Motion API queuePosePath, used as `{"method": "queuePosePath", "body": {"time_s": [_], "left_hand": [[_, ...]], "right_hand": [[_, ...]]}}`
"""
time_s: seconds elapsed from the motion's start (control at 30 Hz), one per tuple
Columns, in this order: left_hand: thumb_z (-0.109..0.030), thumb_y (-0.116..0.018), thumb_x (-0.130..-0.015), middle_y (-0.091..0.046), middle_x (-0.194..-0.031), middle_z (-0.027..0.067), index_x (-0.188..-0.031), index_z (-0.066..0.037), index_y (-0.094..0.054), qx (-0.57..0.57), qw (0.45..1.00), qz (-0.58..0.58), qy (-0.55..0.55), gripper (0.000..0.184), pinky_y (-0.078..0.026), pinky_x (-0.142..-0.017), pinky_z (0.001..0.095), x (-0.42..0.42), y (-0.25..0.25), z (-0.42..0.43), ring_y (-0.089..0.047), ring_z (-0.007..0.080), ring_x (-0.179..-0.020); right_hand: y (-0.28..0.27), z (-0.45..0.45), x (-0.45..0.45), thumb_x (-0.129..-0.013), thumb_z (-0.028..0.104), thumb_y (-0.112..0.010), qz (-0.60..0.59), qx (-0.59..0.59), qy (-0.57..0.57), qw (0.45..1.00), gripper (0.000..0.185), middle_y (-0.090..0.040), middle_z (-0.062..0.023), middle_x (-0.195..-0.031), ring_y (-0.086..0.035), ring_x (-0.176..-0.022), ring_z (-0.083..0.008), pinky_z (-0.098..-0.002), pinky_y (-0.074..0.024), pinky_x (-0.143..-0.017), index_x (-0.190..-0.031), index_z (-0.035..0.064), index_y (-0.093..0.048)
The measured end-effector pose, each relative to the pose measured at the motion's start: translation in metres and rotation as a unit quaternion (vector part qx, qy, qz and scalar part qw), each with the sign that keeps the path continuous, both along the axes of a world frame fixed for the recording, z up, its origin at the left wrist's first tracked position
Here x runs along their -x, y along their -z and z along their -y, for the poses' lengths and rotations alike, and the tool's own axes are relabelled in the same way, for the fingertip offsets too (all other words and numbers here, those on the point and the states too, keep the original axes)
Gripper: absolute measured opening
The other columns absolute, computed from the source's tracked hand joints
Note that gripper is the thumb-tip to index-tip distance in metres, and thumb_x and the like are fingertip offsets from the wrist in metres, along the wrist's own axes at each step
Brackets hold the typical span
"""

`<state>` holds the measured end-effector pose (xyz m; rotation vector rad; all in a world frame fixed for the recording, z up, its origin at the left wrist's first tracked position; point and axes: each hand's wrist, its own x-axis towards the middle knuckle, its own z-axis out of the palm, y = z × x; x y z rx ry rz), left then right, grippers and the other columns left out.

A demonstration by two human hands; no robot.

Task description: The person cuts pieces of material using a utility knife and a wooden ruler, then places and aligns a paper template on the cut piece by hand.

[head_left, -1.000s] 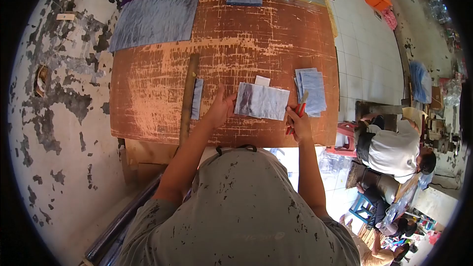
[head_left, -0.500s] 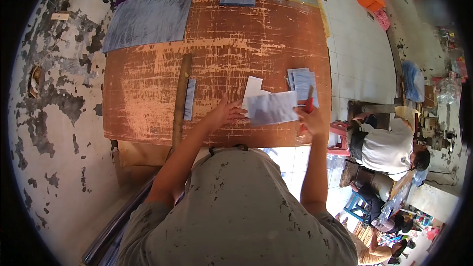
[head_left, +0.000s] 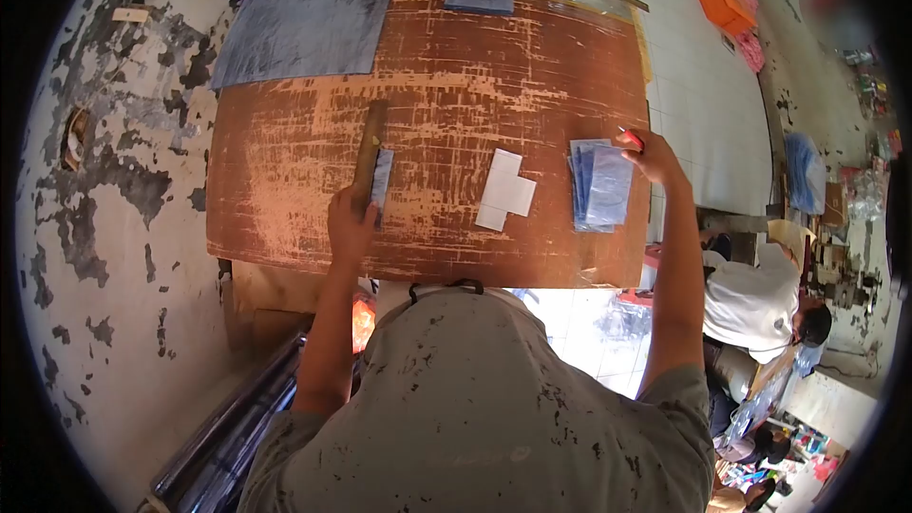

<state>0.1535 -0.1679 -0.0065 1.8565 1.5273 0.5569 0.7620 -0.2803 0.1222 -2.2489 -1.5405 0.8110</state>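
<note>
My left hand (head_left: 351, 226) grips the lower end of a long wooden bar (head_left: 370, 157) on the left half of the table. Its thumb lies near a narrow blue-grey strip (head_left: 382, 180) tucked along the bar's right side. Closed around a red-handled knife (head_left: 631, 140), my right hand (head_left: 654, 160) is at the table's right edge. Just left of that hand lies a fanned stack of blue-grey rectangular pieces (head_left: 606, 187). A white T-shaped template (head_left: 505, 192) lies flat between my two hands.
The scratched brown tabletop (head_left: 446, 123) carries a large blue-grey sheet (head_left: 304, 28) at its far left. Smaller blue-grey pieces (head_left: 480, 0) sit at the far edge. Dark rolls (head_left: 228, 427) lean at lower left. A seated person (head_left: 755, 299) is at right, others beyond.
The blue-grey rectangle held over the template is out of my hands, and the stack at right looks fuller. My left hand moved left onto the wooden bar; my right hand moved right and away with the knife.
</note>
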Motion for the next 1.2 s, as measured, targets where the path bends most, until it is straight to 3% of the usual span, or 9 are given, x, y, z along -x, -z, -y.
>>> {"method": "queuePosePath", "body": {"time_s": [0.07,0.13,0.17,0.2,0.33,0.5,0.7,1.0,1.2], "left_hand": [[-0.037,-0.078,-0.096,-0.06,-0.139,0.0216,-0.152,-0.003,-0.052,-0.148,0.982,-0.113,-0.022,0.07,-0.048,-0.107,0.052,0.012,0.008,0.004,-0.059,0.0399,-0.126],[-0.041,-0.082,-0.091,-0.05,-0.145,0.026,-0.152,-0.002,-0.049,-0.086,0.98,-0.177,-0.044,0.08,-0.043,-0.111,0.0579,0.015,0.01,0.015,-0.048,0.0477,-0.135],[-0.041,-0.082,-0.091,-0.05,-0.145,0.026,-0.152,-0.002,-0.049,-0.086,0.978,-0.183,-0.053,0.08,-0.043,-0.111,0.0579,0.018,0.014,0.02,-0.048,0.0477,-0.135],[-0.042,-0.082,-0.091,-0.049,-0.145,0.0263,-0.153,-0.001,-0.047,-0.079,0.978,-0.184,-0.052,0.082,-0.042,-0.112,0.0583,0.02,0.018,0.025,-0.047,0.0477,-0.136],[-0.041,-0.079,-0.094,-0.05,-0.143,0.0252,-0.151,0.001,-0.05,-0.062,0.979,-0.191,-0.042,0.076,-0.041,-0.112,0.0581,0.024,0.023,0.03,-0.046,0.0451,-0.137],[-0.036,-0.073,-0.099,-0.057,-0.135,0.0233,-0.142,0.0,-0.06,-0.116,0.978,-0.172,-0.007,0.057,-0.051,-0.102,0.0526,0.031,0.03,0.023,-0.056,0.042,-0.126],[-0.029,-0.069,-0.101,-0.066,-0.118,0.0157,-0.128,-0.003,-0.068,-0.199,0.969,-0.14,0.032,0.037,-0.059,-0.083,0.0478,0.049,0.022,0.005,-0.068,0.0373,-0.105],[-0.018,-0.057,-0.108,-0.064,-0.1,0.0176,-0.107,-0.002,-0.068,-0.09,0.994,-0.054,0.019,0.02,-0.056,-0.075,0.0489,0.091,0.012,-0.036,-0.068,0.0411,-0.085],[-0.018,-0.058,-0.108,-0.063,-0.097,0.0174,-0.117,0.0,-0.069,-0.05,0.997,-0.007,0.056,0.022,-0.053,-0.075,0.0428,0.126,0.017,-0.063,-0.066,0.0346,-0.083]], "right_hand": [[0.051,-0.011,0.007,-0.092,0.015,-0.083,0.025,-0.126,0.04,0.991,0.037,-0.074,-0.0169,-0.119,-0.071,-0.113,-0.0352,-0.0437,-0.0556,-0.093,-0.125,0.0046,-0.071],[0.074,-0.01,0.041,-0.092,0.021,-0.083,0.04,-0.151,0.06,0.986,0.043,-0.075,-0.0179,-0.112,-0.072,-0.106,-0.0359,-0.0445,-0.0548,-0.09,-0.129,0.0055,-0.069],[0.062,-0.012,0.071,-0.092,0.025,-0.082,0.039,-0.022,0.088,0.995,0.046,-0.074,-0.0182,-0.105,-0.072,-0.097,-0.0368,-0.0469,-0.054,-0.082,-0.131,0.0063,-0.067],[0.09,-0.002,0.095,-0.094,0.026,-0.079,-0.004,-0.161,0.042,0.986,0.044,-0.073,-0.0181,-0.095,-0.07,-0.084,-0.0378,-0.0488,-0.0521,-0.073,-0.131,0.0069,-0.065],[0.105,0.015,0.233,-0.094,0.019,-0.08,-0.167,-0.016,0.062,0.984,0.039,-0.07,-0.0117,-0.083,-0.066,-0.072,-0.0247,-0.0369,-0.0539,-0.069,-0.128,0.0087,-0.065],[0.122,0.019,0.339,-0.095,0.02,-0.077,-0.174,-0.091,-0.068,0.978,0.048,-0.069,-0.0232,-0.118,-0.071,-0.104,-0.0395,-0.047,-0.0575,-0.086,-0.135,0.0006,-0.058],[0.14,-0.024,0.386,-0.094,0.016,-0.074,-0.037,-0.111,-0.023,0.993,0.05,-0.064,-0.0237,-0.123,-0.066,-0.11,-0.0453,-0.0544,-0.0554,-0.088,-0.138,0.0035,-0.053],[0.143,-0.033,0.412,-0.092,0.021,-0.076,0.118,-0.122,0.033,0.985,0.051,-0.061,-0.0133,-0.135,-0.052,-0.13,-0.0371,-0.0549,-0.0384,-0.114,-0.139,0.0096,-0.06],[0.141,-0.047,0.466,-0.087,0.035,-0.082,0.099,-0.146,0.02,0.984,0.051,-0.059,-0.0163,-0.126,-0.057,-0.119,-0.0369,-0.0504,-0.049,-0.097,-0.125,0.0063,-0.063]]}}
